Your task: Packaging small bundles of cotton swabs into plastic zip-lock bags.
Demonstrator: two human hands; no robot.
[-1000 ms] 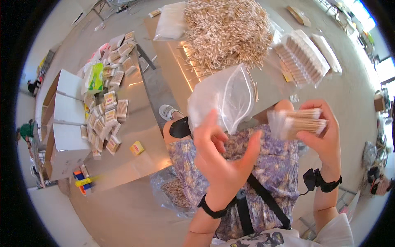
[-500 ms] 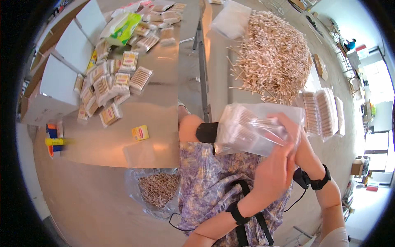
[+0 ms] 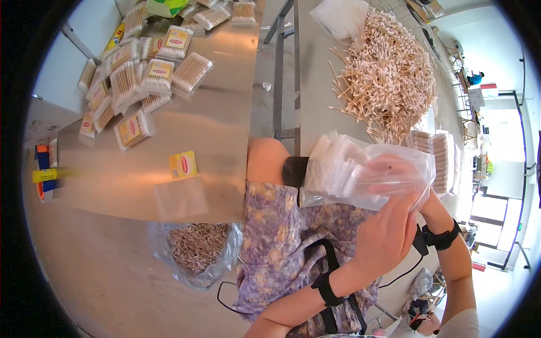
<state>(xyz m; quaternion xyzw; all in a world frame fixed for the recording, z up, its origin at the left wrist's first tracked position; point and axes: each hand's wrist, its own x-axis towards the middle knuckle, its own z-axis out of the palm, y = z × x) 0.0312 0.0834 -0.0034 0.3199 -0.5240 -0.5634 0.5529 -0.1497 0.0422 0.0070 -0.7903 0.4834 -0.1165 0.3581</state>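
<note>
A clear plastic bag [image 3: 358, 194] lies across my lap, with packed cotton swabs [image 3: 332, 163] in its left part. My left hand [image 3: 389, 231] pinches the bag's near right edge between closed fingers. Through the cloudy plastic I see my right hand [image 3: 394, 170], apparently inside the bag, its fingers stretched toward the swabs. The plastic blurs those fingertips. Just beyond the bag, a large heap of loose cotton swabs [image 3: 389, 79] covers the right table. Filled swab bags [image 3: 442, 158] stand beside my right hand.
On the left table [image 3: 225, 124] are several small swab packs [image 3: 127, 81], a yellow card [image 3: 184, 164] and a flat clear pouch [image 3: 181, 197]. A bag of loose swabs [image 3: 197, 248] sits below its edge. White boxes [image 3: 59, 79] stand far left; a metal table leg [image 3: 278, 84] rises between the tables.
My right hand now lies flatter behind the plastic; the swabs seen at its fingers before no longer show there. My left hand still grips the bag edge. The whole view has shifted.
</note>
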